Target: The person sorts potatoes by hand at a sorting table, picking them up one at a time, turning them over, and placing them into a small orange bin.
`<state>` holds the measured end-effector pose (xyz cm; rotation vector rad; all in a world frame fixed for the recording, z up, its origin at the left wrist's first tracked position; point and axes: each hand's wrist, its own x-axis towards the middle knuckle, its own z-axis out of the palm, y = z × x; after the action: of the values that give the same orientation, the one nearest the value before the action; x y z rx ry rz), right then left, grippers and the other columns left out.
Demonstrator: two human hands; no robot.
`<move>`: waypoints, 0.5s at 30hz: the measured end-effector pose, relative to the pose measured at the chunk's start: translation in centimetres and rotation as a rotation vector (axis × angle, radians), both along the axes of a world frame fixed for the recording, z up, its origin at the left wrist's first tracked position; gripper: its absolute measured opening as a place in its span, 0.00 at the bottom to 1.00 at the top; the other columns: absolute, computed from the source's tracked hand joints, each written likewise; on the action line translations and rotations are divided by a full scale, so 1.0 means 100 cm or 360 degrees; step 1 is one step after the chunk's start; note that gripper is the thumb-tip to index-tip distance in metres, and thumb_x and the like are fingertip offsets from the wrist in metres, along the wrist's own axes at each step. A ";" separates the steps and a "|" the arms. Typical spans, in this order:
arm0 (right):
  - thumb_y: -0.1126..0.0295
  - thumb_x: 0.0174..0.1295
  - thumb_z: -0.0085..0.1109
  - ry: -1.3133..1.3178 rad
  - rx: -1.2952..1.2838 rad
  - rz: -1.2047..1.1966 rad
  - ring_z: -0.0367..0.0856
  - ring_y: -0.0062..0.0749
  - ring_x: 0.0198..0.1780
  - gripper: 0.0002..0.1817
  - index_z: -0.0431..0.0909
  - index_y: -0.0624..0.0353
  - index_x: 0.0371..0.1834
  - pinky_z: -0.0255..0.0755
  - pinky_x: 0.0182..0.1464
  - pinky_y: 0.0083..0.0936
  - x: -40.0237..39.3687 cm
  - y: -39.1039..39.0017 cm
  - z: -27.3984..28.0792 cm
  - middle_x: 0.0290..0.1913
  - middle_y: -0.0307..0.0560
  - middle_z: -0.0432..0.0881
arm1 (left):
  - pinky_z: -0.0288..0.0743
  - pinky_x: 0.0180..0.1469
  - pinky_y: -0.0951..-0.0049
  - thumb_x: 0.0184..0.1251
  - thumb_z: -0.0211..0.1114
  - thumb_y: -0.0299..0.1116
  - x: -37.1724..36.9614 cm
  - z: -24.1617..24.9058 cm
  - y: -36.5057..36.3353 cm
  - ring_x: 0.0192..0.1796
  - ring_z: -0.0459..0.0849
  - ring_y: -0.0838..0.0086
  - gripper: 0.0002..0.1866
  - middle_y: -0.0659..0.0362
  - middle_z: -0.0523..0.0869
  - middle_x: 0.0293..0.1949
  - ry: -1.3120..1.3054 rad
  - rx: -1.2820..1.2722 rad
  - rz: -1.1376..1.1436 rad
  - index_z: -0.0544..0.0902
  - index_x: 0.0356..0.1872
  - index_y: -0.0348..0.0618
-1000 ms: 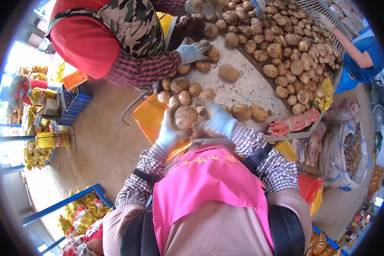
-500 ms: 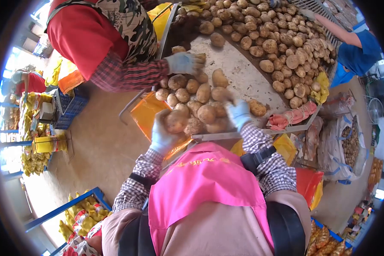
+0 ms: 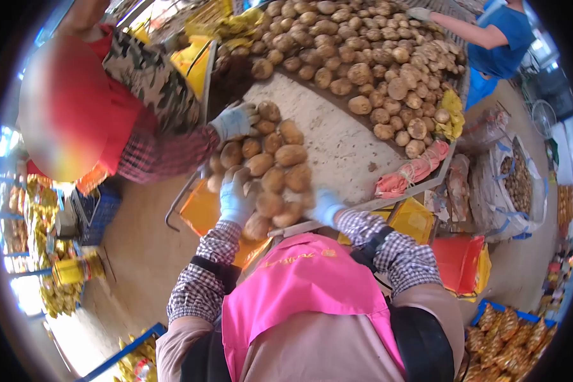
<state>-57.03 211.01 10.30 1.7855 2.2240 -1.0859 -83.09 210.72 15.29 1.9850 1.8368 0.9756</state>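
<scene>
A pile of brown potatoes (image 3: 274, 162) lies at the near left corner of a pale sorting table (image 3: 344, 140). My left hand (image 3: 235, 198), in a light blue glove, is at the left side of this pile, its stretched fingers against the potatoes. My right hand (image 3: 326, 205), gloved too, is at the pile's right side near the table's front edge; motion smears its fingers. Between my hands, several blurred potatoes (image 3: 270, 205) lie at the near edge. Below that edge on the left, an orange bag (image 3: 200, 210) hangs partly hidden.
A co-worker's gloved hand (image 3: 234, 121) touches the pile from the left. Another person's arm (image 3: 468, 30) reaches over a larger potato heap (image 3: 363, 57) at the back. A pink rolled bundle (image 3: 414, 169) lies on the right rim. A yellow bag (image 3: 407, 223) hangs below.
Potatoes have shifted leftward and gathered closer together. My right hand has moved down and left to the pile's side. My left hand no longer clasps the potato it had. The co-worker's hand is lower left.
</scene>
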 end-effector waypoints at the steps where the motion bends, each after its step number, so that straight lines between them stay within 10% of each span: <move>1: 0.54 0.46 0.70 0.0056 -0.0035 -0.0049 0.76 0.59 0.56 0.40 0.68 0.61 0.61 0.72 0.58 0.42 -0.012 -0.005 0.025 0.57 0.66 0.74 | 0.71 0.57 0.54 0.52 0.67 0.33 0.009 0.003 0.018 0.57 0.76 0.50 0.22 0.48 0.77 0.56 0.0022 0.0060 -0.0071 0.77 0.51 0.45; 8: 0.57 0.52 0.67 0.0745 0.0360 0.0632 0.77 0.53 0.56 0.29 0.76 0.57 0.56 0.70 0.61 0.35 -0.007 0.059 0.058 0.51 0.56 0.81 | 0.65 0.66 0.55 0.49 0.69 0.38 0.075 0.027 0.125 0.66 0.68 0.49 0.33 0.43 0.67 0.66 0.0627 -0.0227 -0.0571 0.73 0.61 0.43; 12: 0.53 0.48 0.69 0.0014 0.0875 -0.0231 0.77 0.49 0.57 0.33 0.76 0.57 0.57 0.70 0.61 0.38 0.088 0.177 0.120 0.55 0.56 0.79 | 0.57 0.72 0.55 0.48 0.72 0.43 0.096 0.016 0.176 0.72 0.60 0.45 0.42 0.39 0.58 0.72 0.0802 -0.0569 -0.0521 0.67 0.68 0.46; 15: 0.41 0.46 0.69 -0.0350 0.0952 -0.0488 0.59 0.53 0.73 0.53 0.58 0.57 0.72 0.55 0.73 0.39 0.139 0.247 0.128 0.74 0.61 0.57 | 0.56 0.72 0.52 0.47 0.73 0.50 0.111 0.027 0.209 0.73 0.56 0.46 0.45 0.42 0.57 0.72 0.0839 -0.0601 -0.0276 0.66 0.68 0.48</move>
<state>-43.18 235.72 23.11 2.3880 2.3397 -0.2153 -72.02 231.61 17.95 2.2315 1.8625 0.0344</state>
